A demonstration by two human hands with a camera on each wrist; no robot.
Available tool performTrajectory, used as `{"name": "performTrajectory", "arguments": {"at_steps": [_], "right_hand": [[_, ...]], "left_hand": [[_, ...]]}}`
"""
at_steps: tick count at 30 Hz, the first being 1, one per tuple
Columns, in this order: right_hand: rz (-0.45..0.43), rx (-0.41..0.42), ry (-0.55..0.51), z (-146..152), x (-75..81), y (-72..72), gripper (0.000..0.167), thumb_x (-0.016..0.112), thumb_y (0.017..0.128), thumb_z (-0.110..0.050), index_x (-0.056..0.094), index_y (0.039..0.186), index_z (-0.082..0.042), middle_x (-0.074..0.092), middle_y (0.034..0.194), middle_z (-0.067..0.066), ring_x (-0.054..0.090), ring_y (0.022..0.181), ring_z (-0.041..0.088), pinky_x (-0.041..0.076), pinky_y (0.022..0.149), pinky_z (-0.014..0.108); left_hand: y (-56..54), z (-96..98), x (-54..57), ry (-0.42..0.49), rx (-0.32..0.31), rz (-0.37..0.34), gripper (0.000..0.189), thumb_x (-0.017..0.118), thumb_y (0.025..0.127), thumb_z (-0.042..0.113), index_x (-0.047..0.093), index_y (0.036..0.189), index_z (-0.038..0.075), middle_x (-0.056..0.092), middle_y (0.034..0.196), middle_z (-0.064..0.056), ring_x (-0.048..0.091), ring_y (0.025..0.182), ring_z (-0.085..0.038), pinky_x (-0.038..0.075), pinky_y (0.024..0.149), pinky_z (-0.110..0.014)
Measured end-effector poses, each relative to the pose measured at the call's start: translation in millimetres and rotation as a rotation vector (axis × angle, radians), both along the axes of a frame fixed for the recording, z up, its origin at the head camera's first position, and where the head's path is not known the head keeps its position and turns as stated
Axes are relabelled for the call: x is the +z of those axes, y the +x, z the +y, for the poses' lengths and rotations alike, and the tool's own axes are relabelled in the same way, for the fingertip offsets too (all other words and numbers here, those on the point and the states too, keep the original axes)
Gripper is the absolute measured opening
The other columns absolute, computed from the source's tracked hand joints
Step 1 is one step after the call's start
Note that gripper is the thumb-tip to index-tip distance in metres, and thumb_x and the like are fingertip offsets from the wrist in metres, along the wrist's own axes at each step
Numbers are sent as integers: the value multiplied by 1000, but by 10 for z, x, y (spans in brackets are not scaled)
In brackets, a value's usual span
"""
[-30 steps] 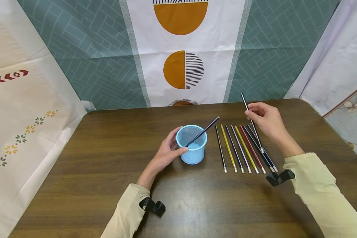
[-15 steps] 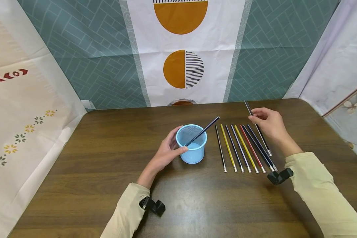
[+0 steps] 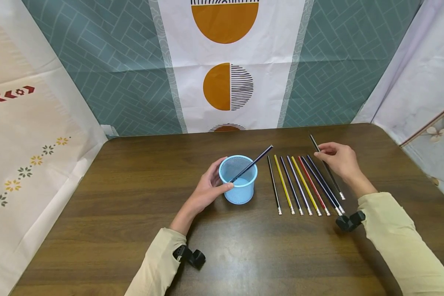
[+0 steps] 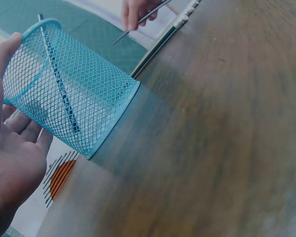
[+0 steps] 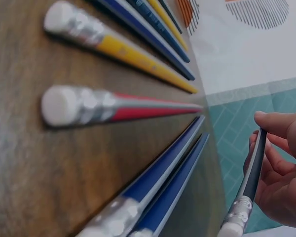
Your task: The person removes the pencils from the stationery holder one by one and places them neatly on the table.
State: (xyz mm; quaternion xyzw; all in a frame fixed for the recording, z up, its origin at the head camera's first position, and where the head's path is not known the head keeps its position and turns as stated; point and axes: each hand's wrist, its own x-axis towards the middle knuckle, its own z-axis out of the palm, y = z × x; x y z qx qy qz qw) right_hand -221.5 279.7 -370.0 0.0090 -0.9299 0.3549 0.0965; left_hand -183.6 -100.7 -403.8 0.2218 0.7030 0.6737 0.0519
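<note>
My left hand (image 3: 206, 188) grips a light blue mesh pencil cup (image 3: 240, 195) by its left side, thumb at the front of the rim. One dark pencil (image 3: 259, 157) leans inside the cup, sticking out to the upper right. At the right end of a row of pencils, my right hand (image 3: 340, 162) pinches a black pencil (image 5: 253, 170) between thumb and fingers, its eraser end pointing toward me. Left of it lie two dark blue pencils (image 5: 163, 173), close together, then a red pencil (image 5: 138, 107) and a yellow pencil (image 5: 133, 57).
More pencils continue the row leftward, among them another yellow pencil (image 3: 285, 185) and a black pencil (image 3: 274, 185) nearest the cup. All have their erasers toward me on the brown wooden table (image 3: 133, 205). A patterned cloth (image 3: 133, 74) hangs behind the table's far edge.
My right hand has moved right and toward me with the black pencil, from over the blue pencils to beside them, and lower. The left hand and cup have stayed put.
</note>
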Motion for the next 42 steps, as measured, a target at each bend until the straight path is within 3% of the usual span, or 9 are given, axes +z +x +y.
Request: {"name": "performTrajectory", "arguments": {"at_steps": [11,23,34,42], "right_hand": [[-54,2,28,119,-145,20,36,67,92,-20,63,112,10,65,100,26,60,92,38,45,71,38],[-171,-4,-12,202,-247,74,38,65,93,-20,61,115,10,62,100,23,55,77,26,45,58,29],[-169,-30,-48,238,-289,68,36,68,91,-18,63,112,11,64,99,23,58,68,17,49,56,24],[-182,-22,-63,246,-314,78,36,67,91,-16,61,113,11,63,102,27,58,68,18,50,57,24]], "left_hand": [[1,-4,6,4,-1,-3,72,69,87,5,32,148,5,42,145,-14,39,134,-24,28,111,-40],[3,-3,-1,5,-1,-13,71,68,87,3,32,148,6,42,145,-14,40,133,-24,28,111,-39],[2,1,-4,12,-5,-11,72,69,87,3,32,148,6,43,145,-14,40,133,-24,28,111,-39],[8,0,3,19,-10,1,71,69,87,3,32,148,5,43,145,-15,40,133,-25,27,111,-40]]}}
